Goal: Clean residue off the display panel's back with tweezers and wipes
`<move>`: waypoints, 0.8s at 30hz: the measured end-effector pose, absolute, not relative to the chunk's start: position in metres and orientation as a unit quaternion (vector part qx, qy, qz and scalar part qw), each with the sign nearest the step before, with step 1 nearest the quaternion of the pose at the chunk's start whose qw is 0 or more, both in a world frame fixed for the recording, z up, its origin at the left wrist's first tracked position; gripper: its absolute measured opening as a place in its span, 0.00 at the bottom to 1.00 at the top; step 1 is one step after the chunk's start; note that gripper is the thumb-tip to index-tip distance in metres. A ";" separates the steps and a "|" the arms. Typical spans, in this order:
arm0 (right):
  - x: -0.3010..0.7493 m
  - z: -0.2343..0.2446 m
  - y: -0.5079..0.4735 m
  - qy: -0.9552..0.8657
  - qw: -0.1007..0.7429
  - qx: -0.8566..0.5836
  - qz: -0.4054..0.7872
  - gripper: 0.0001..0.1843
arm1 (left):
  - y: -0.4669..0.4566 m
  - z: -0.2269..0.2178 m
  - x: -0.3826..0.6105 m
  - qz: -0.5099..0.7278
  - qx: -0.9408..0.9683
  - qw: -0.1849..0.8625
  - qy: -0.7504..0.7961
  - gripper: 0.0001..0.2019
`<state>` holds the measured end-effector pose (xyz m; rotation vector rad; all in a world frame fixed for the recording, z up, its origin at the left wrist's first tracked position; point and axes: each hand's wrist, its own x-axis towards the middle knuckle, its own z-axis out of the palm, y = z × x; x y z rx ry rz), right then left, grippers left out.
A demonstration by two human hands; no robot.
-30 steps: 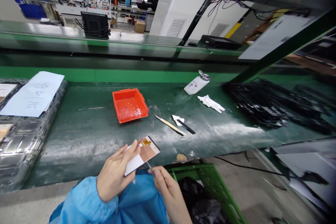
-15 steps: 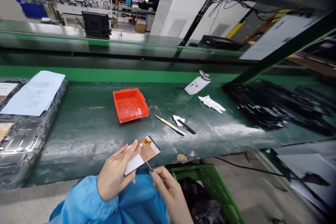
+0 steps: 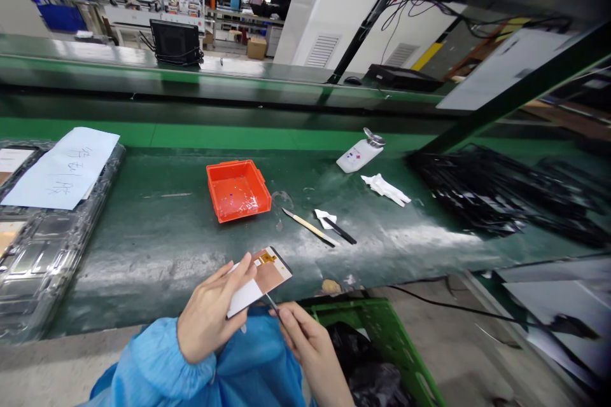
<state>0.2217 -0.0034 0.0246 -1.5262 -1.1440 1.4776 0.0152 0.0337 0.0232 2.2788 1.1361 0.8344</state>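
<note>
A phone display panel [image 3: 273, 275], with a white and copper-brown back and a small gold flex cable, is gripped in my left hand [image 3: 210, 311] above the bench's front edge. My right hand [image 3: 305, 334] pinches a thin metal-tipped tool [image 3: 272, 301], its tip touching the panel's lower long edge. Whether that tool is a blade or tweezers cannot be made out. Beyond the hands, a craft knife with a pale handle [image 3: 308, 227] and black tweezers [image 3: 341, 229] on a white wipe lie on the green bench [image 3: 157, 235].
An orange bin [image 3: 238, 191] with small scraps sits mid-bench. Behind the tools are a white pump bottle [image 3: 360, 154] and a crumpled wipe [image 3: 386, 189]. Clear trays [image 3: 48, 267] lie left; black frames [image 3: 477, 191] are heaped right. A green crate [image 3: 405, 350] with black bags stands below the edge.
The panel and my left hand stay almost still. My right hand's fingers have shifted slightly on the tool, whose tip remains at the panel's edge.
</note>
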 end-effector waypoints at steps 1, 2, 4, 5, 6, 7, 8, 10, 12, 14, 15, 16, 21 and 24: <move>0.222 0.023 -0.004 -0.439 0.359 -0.591 0.573 0.22 | 0.034 0.023 0.015 0.304 0.828 0.227 0.413 0.40; 0.222 0.022 -0.004 -0.439 0.362 -0.591 0.572 0.22 | 0.034 0.023 0.015 0.304 0.829 0.225 0.413 0.40; 0.222 0.022 -0.004 -0.448 0.367 -0.588 0.565 0.21 | 0.034 0.023 0.015 0.301 0.830 0.223 0.413 0.40; 0.222 0.023 -0.004 -0.455 0.369 -0.585 0.561 0.20 | 0.034 0.023 0.015 0.300 0.830 0.222 0.415 0.40; 0.222 0.024 -0.004 -0.462 0.369 -0.582 0.559 0.19 | 0.034 0.024 0.015 0.298 0.830 0.223 0.416 0.40; 0.223 0.024 -0.003 -0.465 0.367 -0.581 0.559 0.19 | 0.034 0.024 0.015 0.297 0.830 0.223 0.417 0.40; 0.223 0.025 -0.003 -0.464 0.365 -0.581 0.561 0.19 | 0.034 0.024 0.015 0.297 0.830 0.223 0.417 0.41; 0.223 0.025 -0.003 -0.450 0.358 -0.585 0.573 0.20 | 0.033 0.024 0.015 0.299 0.829 0.223 0.416 0.40; 0.221 0.025 -0.003 -0.431 0.360 -0.590 0.581 0.22 | 0.033 0.024 0.015 0.300 0.830 0.220 0.415 0.40; 0.219 0.026 -0.003 -0.420 0.369 -0.594 0.578 0.23 | 0.033 0.024 0.015 0.302 0.831 0.215 0.415 0.40; 0.218 0.027 -0.003 -0.421 0.374 -0.594 0.574 0.23 | 0.034 0.024 0.015 0.302 0.831 0.212 0.415 0.40; 0.218 0.028 -0.003 -0.428 0.377 -0.593 0.569 0.23 | 0.034 0.024 0.015 0.302 0.832 0.211 0.416 0.40; 0.222 0.033 -0.004 -0.473 0.364 -0.581 0.554 0.19 | 0.034 0.025 0.016 0.297 0.832 0.211 0.419 0.40; 0.223 0.030 -0.005 -0.448 0.357 -0.580 0.579 0.21 | 0.033 0.024 0.016 0.297 0.832 0.207 0.420 0.40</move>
